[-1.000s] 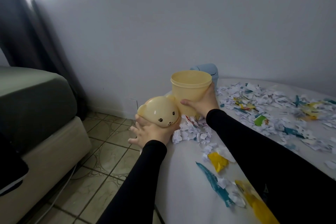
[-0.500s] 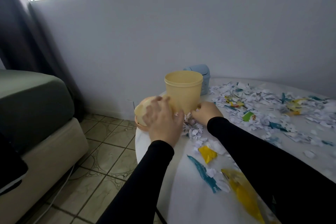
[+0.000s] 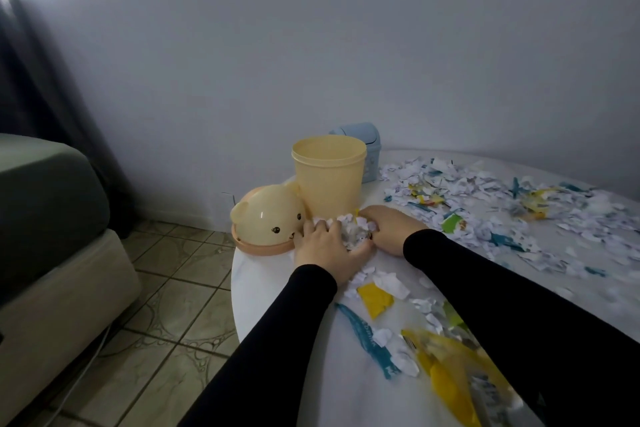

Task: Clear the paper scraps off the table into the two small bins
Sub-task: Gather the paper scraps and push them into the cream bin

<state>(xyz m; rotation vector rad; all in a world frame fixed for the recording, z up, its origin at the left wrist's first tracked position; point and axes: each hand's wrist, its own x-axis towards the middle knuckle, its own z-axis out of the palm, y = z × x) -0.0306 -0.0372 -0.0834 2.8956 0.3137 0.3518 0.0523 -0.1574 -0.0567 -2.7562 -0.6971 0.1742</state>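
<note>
left hand (image 3: 323, 248) and right hand (image 3: 391, 229) cup a heap of paper scraps (image 3: 353, 230) between curled fingers, just in front of the open yellow bin (image 3: 329, 177). bear lid (image 3: 268, 218) left of the yellow bin, overhanging the counter (image 3: 277, 291) edge; blue bin (image 3: 367, 149) behind it; bare counter lies nearer, at the rim.

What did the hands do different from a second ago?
The left hand let go of the yellow bear-face lid, now resting on the white table. The right hand left the open yellow plastic bin. Both now cup a clump of white paper scraps. The bin and the blue bin stayed put.
</note>
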